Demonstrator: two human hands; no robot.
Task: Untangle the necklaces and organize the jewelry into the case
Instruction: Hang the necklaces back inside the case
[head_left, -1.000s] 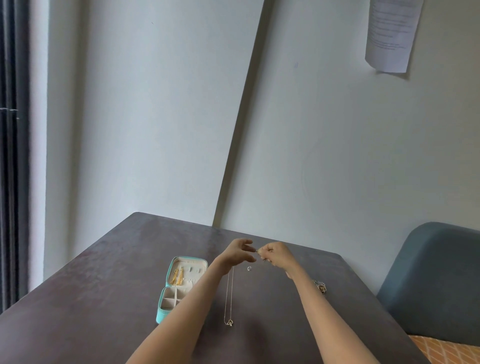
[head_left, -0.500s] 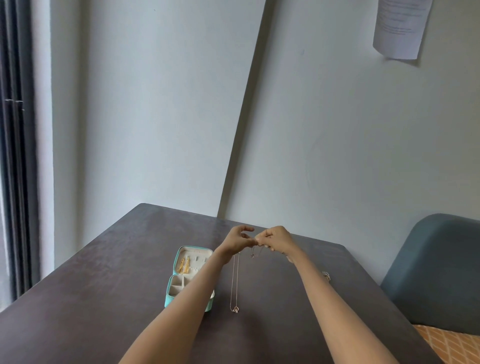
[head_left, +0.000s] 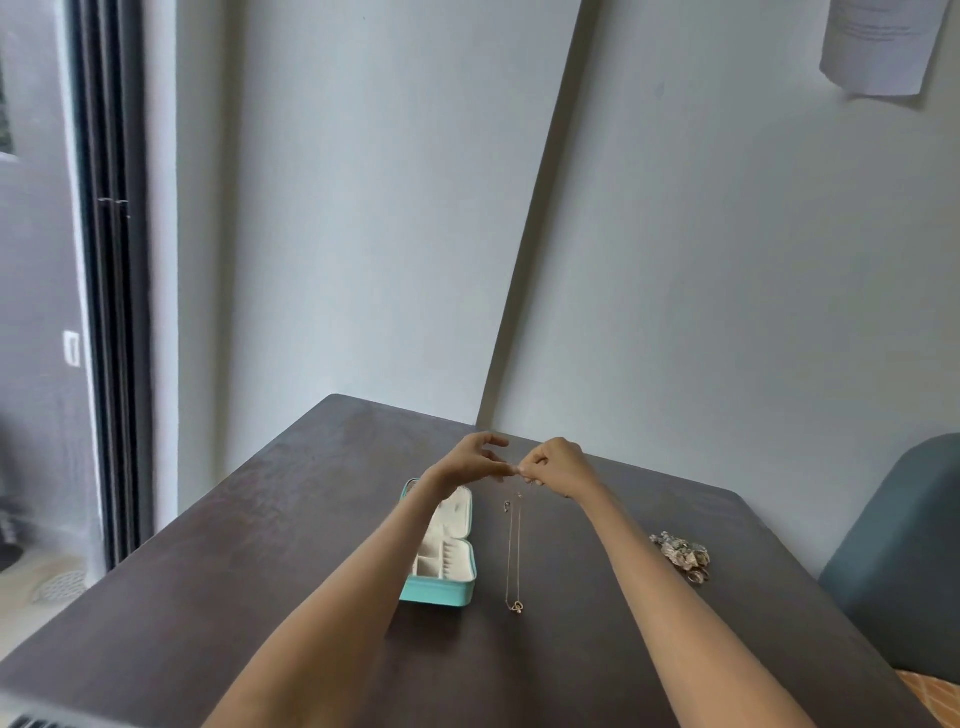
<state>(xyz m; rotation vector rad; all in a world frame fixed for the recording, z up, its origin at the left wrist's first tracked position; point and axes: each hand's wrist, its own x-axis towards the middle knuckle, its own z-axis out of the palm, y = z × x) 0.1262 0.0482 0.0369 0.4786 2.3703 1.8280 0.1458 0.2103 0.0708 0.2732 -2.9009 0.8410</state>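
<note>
Jewelry heap right of necklace, case left

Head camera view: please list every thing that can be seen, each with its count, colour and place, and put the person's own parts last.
table: one, dark brown, fills the lower part of the view.
jewelry case: one, turquoise outside and cream inside, open, on the table under the left forearm.
necklace: one, thin gold chain with a small pendant at its near end, hanging from the hands down to the table, right of the case.
jewelry pile: one, silvery, on the table at the right.
chair: one, blue-grey, right edge.
paper sheet: one, white, on the wall, top right.
left hand: one, above the table, pinching the chain.
right hand: one, facing the left, pinching the chain.
</note>
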